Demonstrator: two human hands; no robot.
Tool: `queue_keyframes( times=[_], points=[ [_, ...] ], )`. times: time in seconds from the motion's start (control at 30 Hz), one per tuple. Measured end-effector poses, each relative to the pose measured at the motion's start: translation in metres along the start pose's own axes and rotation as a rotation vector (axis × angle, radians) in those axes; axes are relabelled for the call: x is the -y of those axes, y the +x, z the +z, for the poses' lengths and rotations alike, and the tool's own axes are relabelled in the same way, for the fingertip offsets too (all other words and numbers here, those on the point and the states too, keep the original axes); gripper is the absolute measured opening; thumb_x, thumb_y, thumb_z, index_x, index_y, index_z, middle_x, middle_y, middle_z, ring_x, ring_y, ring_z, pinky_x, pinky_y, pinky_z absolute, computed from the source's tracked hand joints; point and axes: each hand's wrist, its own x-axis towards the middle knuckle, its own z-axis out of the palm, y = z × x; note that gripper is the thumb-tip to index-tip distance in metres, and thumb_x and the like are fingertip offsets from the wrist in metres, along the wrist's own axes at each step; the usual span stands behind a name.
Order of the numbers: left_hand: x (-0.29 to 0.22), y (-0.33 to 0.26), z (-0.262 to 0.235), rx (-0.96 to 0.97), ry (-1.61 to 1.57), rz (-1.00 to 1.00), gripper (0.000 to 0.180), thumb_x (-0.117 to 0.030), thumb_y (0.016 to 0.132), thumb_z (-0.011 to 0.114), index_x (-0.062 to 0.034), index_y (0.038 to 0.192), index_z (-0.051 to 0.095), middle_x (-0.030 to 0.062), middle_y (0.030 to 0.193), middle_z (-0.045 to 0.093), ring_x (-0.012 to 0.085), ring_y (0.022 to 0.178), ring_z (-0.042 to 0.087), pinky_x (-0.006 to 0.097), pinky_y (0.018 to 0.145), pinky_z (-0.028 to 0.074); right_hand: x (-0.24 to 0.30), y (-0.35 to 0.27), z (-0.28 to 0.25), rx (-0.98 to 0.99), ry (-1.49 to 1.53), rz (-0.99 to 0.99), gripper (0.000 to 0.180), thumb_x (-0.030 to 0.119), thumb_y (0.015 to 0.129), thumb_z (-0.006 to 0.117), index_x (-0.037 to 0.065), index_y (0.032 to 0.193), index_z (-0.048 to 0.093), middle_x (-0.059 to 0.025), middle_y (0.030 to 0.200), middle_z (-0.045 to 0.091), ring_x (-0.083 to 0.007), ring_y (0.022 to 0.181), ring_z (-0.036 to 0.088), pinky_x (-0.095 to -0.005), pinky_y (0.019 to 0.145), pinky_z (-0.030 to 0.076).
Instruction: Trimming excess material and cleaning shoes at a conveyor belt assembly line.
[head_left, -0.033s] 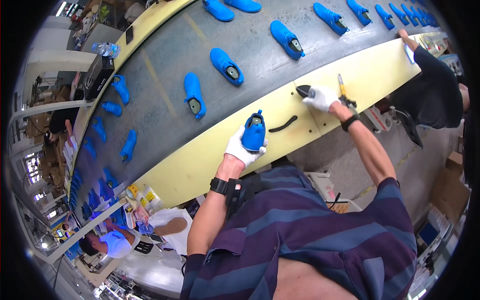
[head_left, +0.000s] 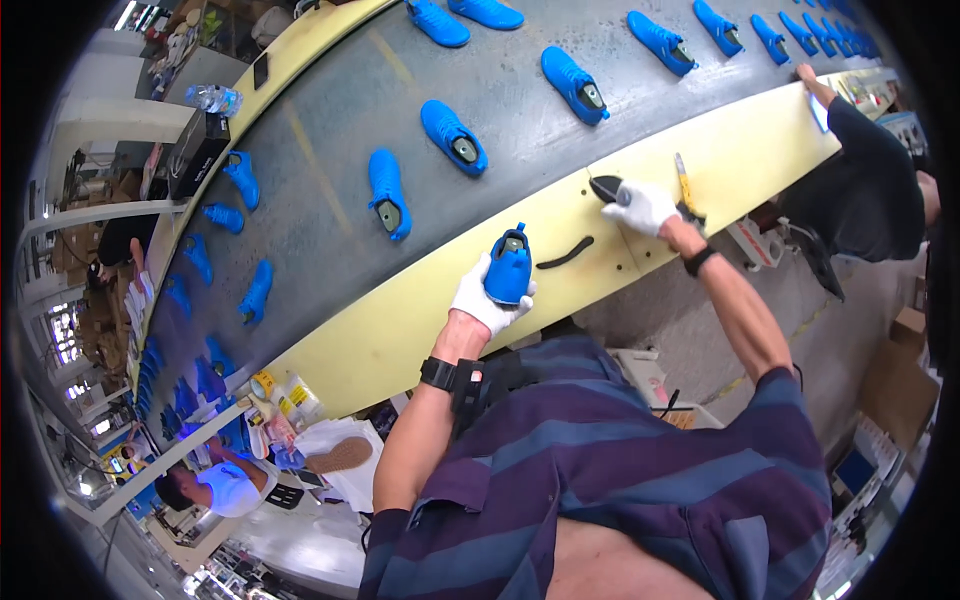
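My left hand [head_left: 490, 300], in a white glove, is closed round a blue sneaker [head_left: 508, 278], its heel pull loop pointing away from me. The sneaker is held just above the pale yellow ledge. To its right, my gloved right hand [head_left: 648, 208] grips a dark, pointed, flat-looking piece with a grey rounded part [head_left: 606, 188]; its exact kind is unclear. That piece is over the ledge near the belt's edge. A black curved strip [head_left: 566, 253] lies on the ledge between my hands. Beside my right hand rests a yellow-handled cutter knife [head_left: 684, 182].
Past the ledge [head_left: 380, 345] runs a grey conveyor belt [head_left: 330, 130] with several blue sneakers on it. A co-worker's arm [head_left: 822, 92] rests at the far right. Another person [head_left: 225, 488] is at the lower left, near a brown shoe sole [head_left: 340, 456]. A water bottle [head_left: 215, 98] stands across the belt.
My right hand has shifted very slightly toward me with the dark piece. My left hand keeps the sneaker in almost the same place.
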Motion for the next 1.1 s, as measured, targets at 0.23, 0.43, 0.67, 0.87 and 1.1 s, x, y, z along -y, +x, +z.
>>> queue_keyframes(
  times=[0.23, 0.43, 0.67, 0.87, 1.1],
  points=[
    [0.009, 0.026, 0.019, 0.104, 0.009, 0.004, 0.051, -0.058, 0.109, 0.041, -0.0156, 0.133, 0.058, 0.0143, 0.116, 0.064, 0.0366, 0.094, 0.062, 0.044, 0.065, 0.055, 0.118, -0.092, -0.049, -0.053, 0.439, -0.257, 0.044, 0.041, 0.081, 0.09, 0.003, 0.089, 0.07, -0.0156, 0.074, 0.068, -0.0279, 0.064, 0.067, -0.0366, 0.062, 0.054],
    [0.018, 0.03, 0.034, 0.087, 0.085, -0.01, 0.048, -0.055, 0.111, 0.037, -0.0169, 0.134, 0.057, 0.0141, 0.115, 0.065, 0.0368, 0.088, 0.062, 0.044, 0.062, 0.053, 0.135, -0.071, -0.051, 0.199, 0.481, -0.005, 0.05, 0.049, 0.088, 0.08, 0.0, 0.092, 0.073, -0.0098, 0.072, 0.068, -0.0188, 0.064, 0.061, -0.0359, 0.062, 0.05],
    [0.019, 0.026, 0.033, 0.059, 0.078, 0.007, 0.052, -0.059, 0.108, 0.043, -0.0175, 0.135, 0.057, 0.0115, 0.117, 0.067, 0.0367, 0.087, 0.061, 0.047, 0.061, 0.049, 0.108, -0.079, -0.056, -0.008, 0.478, 0.073, 0.044, 0.044, 0.085, 0.086, 0.003, 0.082, 0.069, -0.0116, 0.069, 0.066, -0.0193, 0.061, 0.063, -0.0358, 0.061, 0.053],
    [0.022, 0.022, 0.035, 0.081, 0.051, -0.028, 0.043, -0.054, 0.11, 0.043, -0.0225, 0.136, 0.054, 0.0099, 0.122, 0.064, 0.0366, 0.093, 0.061, 0.045, 0.067, 0.05, 0.134, -0.078, -0.047, 0.171, 0.394, -0.116, 0.052, 0.051, 0.083, 0.084, 0.001, 0.087, 0.071, -0.018, 0.075, 0.069, -0.0276, 0.068, 0.069, -0.0389, 0.066, 0.054],
    [0.008, 0.01, 0.008, 0.134, 0.05, 0.033, 0.049, -0.054, 0.111, 0.039, -0.0162, 0.137, 0.055, 0.0124, 0.117, 0.065, 0.0367, 0.091, 0.062, 0.042, 0.061, 0.048, 0.127, -0.036, -0.047, 0.252, 0.255, 0.028, 0.057, 0.056, 0.087, 0.076, -0.001, 0.089, 0.076, -0.0186, 0.074, 0.072, -0.0296, 0.07, 0.072, -0.04, 0.066, 0.056]
  ],
)
